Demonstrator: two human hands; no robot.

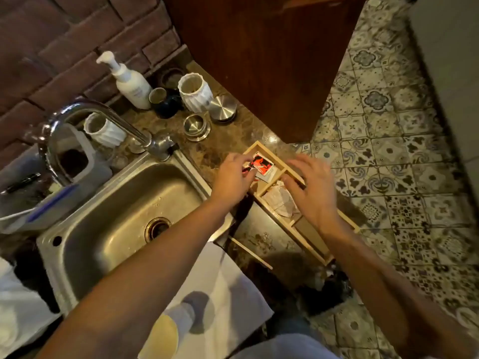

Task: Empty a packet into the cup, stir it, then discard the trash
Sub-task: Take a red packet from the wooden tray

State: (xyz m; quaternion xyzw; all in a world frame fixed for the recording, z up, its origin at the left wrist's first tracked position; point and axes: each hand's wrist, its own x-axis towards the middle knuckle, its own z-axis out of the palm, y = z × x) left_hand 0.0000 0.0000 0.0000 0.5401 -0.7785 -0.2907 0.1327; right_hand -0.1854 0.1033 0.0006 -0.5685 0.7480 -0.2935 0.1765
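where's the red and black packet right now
In the head view the red and black packet sits in the far compartment of the wooden tray, right of the sink, pinched by the left hand.

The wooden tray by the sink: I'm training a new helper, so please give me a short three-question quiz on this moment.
1. True or false: the left hand pinches a red packet over the wooden tray.
2. Where does the right hand hover? A) in the sink B) above the tray's middle compartment C) on the faucet
3. Fill in: the pale packets lie in the compartment just nearer the person than the ____ ones.

Key: 1 true; 2 B; 3 red.
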